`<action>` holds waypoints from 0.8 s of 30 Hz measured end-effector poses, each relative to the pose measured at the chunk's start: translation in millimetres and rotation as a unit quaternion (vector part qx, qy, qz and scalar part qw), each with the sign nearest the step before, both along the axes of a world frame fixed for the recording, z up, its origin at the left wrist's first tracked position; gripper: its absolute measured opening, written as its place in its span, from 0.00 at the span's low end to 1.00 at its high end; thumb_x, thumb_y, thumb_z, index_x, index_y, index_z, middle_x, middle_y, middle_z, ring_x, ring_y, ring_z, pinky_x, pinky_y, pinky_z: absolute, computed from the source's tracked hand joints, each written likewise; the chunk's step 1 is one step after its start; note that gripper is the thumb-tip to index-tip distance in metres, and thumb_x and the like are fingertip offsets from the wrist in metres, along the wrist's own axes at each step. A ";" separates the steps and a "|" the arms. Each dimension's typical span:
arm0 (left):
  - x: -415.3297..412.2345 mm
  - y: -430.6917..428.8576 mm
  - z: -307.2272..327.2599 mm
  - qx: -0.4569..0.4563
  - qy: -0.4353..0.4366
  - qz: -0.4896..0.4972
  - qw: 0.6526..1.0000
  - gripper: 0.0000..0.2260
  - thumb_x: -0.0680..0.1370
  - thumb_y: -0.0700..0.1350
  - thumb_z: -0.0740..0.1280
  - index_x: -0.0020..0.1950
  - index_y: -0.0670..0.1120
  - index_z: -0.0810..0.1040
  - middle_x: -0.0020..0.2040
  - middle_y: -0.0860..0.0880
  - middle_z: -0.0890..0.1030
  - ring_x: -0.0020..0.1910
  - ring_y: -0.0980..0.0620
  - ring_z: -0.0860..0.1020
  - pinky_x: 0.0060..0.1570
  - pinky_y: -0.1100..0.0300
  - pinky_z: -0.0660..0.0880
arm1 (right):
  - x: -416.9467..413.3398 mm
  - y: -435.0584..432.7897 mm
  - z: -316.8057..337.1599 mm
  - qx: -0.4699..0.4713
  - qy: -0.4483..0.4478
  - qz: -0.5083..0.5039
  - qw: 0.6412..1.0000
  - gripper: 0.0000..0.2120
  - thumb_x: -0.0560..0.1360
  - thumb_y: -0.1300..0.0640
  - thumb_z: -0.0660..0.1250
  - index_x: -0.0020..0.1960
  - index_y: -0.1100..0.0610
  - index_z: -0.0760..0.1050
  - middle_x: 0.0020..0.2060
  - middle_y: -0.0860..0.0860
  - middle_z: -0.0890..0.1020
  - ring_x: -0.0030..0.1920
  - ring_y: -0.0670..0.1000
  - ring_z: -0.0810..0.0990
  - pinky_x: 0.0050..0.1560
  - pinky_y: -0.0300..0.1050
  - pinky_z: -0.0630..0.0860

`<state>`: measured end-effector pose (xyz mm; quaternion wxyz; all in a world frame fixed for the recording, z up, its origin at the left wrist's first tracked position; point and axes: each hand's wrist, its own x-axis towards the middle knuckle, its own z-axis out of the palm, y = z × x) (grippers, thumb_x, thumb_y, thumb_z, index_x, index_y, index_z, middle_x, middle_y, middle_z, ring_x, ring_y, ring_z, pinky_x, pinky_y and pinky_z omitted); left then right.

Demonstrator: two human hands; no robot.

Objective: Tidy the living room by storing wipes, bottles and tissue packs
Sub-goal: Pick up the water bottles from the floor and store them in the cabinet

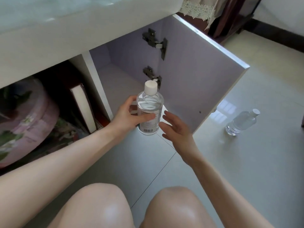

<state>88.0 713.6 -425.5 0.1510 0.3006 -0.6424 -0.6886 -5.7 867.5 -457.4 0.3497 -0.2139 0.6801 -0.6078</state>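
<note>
Where the open shelf (54,66) runs off to the left of both hands, a round pink flowered box (28,122) sits with a thick book (82,106) standing on edge beside it. Right of the divider (98,84), the left hand (130,117) curls around a clear bottle (149,109) with a white cap, thumb across its label, holding it upright before the open cabinet compartment (118,76). Close against the bottle's right flank the right hand (176,127) is spread and holds nothing; whether its fingertips touch the bottle cannot be told. Beyond that hand the cabinet door (205,71) stands swung out, with two hinges (156,41) at its inner edge. Farther right, well apart from both hands, a second clear bottle (241,123) rests on the tiled floor (246,162).
</note>
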 end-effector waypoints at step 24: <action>-71.3 -61.3 -44.1 0.000 0.098 0.219 0.971 0.27 0.70 0.38 0.76 0.66 0.51 0.73 0.58 0.49 0.81 0.57 0.53 0.80 0.59 0.53 0.77 | -64.9 -139.6 -52.7 -0.106 -0.065 -0.035 0.992 0.18 0.74 0.62 0.71 0.64 0.59 0.77 0.54 0.51 0.84 0.55 0.50 0.83 0.62 0.49 0.76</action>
